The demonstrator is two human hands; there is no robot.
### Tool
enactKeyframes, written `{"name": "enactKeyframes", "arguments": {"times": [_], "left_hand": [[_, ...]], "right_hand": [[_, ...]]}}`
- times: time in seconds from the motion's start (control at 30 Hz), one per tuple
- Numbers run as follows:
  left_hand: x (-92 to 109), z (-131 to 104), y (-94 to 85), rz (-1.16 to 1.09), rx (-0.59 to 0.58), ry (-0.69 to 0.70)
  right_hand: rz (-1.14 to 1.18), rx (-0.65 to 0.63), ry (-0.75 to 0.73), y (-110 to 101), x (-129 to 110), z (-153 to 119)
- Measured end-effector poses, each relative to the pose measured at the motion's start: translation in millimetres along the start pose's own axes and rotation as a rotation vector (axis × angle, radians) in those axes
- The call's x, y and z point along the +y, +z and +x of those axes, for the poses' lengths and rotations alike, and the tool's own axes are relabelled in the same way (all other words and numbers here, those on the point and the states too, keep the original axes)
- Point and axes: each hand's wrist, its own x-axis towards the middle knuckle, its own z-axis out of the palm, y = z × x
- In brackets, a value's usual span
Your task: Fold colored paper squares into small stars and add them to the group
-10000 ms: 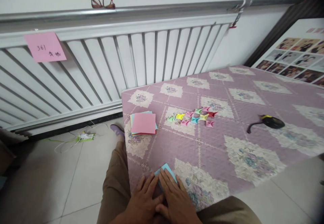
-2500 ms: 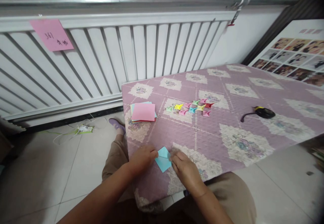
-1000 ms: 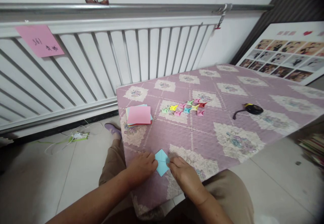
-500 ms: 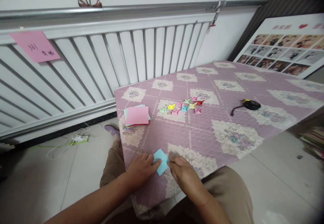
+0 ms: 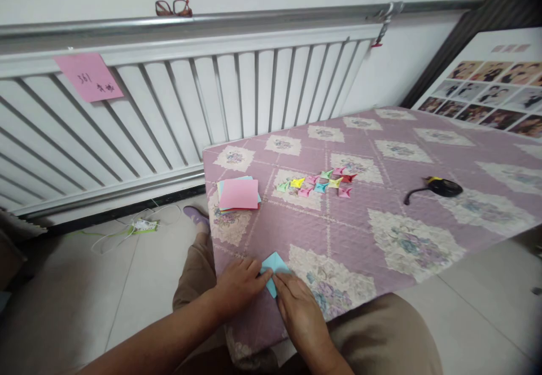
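A small square of light blue folded paper (image 5: 275, 261) lies near the front left corner of the cloth-covered table (image 5: 292, 234). My left hand (image 5: 240, 282) is closed at its left side, thumb on top and the other fingers curled at the edge. Across the paper's right part lies my right hand (image 5: 298, 306), its fingers stretched out and flat, hiding that part. Further back, several small folded paper pieces (image 5: 320, 187) in pink, green, yellow, blue and red sit in rows. To their left rests a stack of coloured paper (image 5: 238, 194) with a pink sheet on top.
A black object with a thin curved arm (image 5: 444, 187) lies on the table's right side. Behind the table runs a white radiator (image 5: 249, 90) bearing a pink note (image 5: 90, 77). Glasses (image 5: 173, 8) rest on the pipe above. A power strip (image 5: 144, 226) with cables lies on the floor.
My right hand has moved from the paper's right corner inward over it, and now covers its right part. My left hand stays at the left side. The whole view has shifted slightly.
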Motion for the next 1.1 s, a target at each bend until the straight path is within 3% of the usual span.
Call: {"name": "enactKeyframes", "arguments": {"times": [0.23, 0.53, 0.73, 0.83, 0.97, 1.1], "left_hand": [[-8.0, -14.7, 1.7, -0.041, 0.015, -0.064], [-9.1, -15.0, 2.1, -0.098, -0.02, -0.116], [-4.8, -16.7, 0.3, -0.097, -0.046, -0.277], [1.6, -17.8, 0.2, -0.15, 0.008, -0.322], [23.2, -17.1, 9.4, -0.184, 0.16, -0.229], [41.4, -16.6, 21.7, -0.214, 0.113, -0.224]], "right_hand": [[-0.058, -0.055, 0.0, 0.3, -1.0, 1.2], [-0.08, -0.097, -0.004, -0.6, -2.3, 2.2], [-0.095, -0.116, 0.003, -0.2, -3.1, 1.4], [-0.105, -0.119, 0.008, 0.1, -4.7, 1.4], [-0.098, -0.141, 0.026, -1.3, -7.9, 3.6], [-0.07, -0.14, 0.043, -3.2, -8.7, 3.2]]}}
